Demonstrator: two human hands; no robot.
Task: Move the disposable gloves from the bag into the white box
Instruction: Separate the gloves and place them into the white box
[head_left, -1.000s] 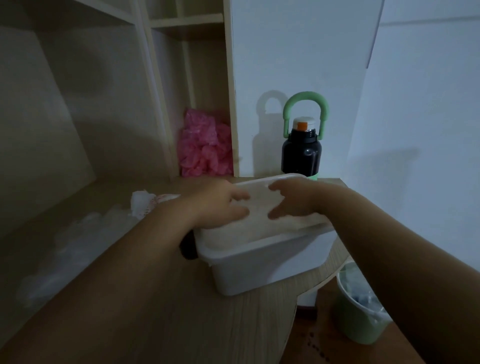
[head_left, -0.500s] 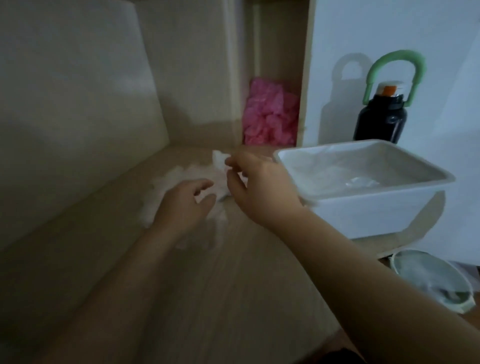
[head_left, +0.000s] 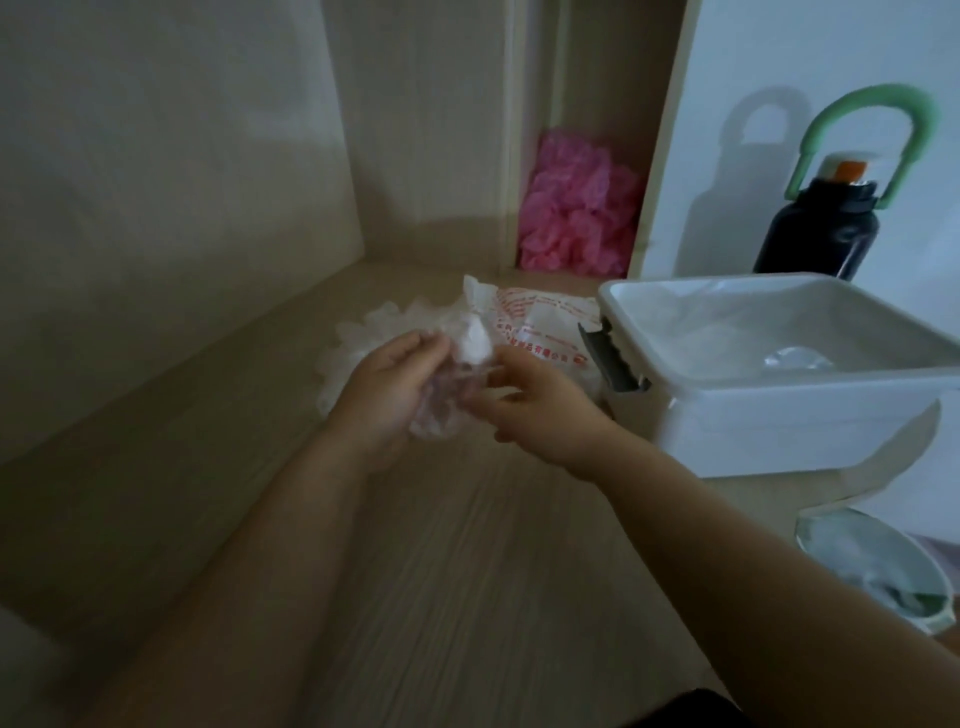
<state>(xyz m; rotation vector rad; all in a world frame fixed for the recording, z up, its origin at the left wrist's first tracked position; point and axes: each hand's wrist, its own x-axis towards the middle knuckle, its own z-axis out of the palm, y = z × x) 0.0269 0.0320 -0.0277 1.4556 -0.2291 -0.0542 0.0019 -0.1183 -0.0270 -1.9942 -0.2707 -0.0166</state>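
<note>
As both hands (head_left: 384, 387) (head_left: 543, 413) clutch gloves (head_left: 441, 415), bag (head_left: 543, 322) lies behind.

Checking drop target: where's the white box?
Head view, right side: white box on the desk, right of the printed bag, in front of the black bottle.

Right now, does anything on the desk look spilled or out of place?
Yes, mildly. A loose heap of clear gloves lies spread on the desk behind the left hand, outside both the printed bag and the white box. That hand and the right hand hold a crumpled clump. The box's dark latch hangs open. Nothing looks damaged.
</note>
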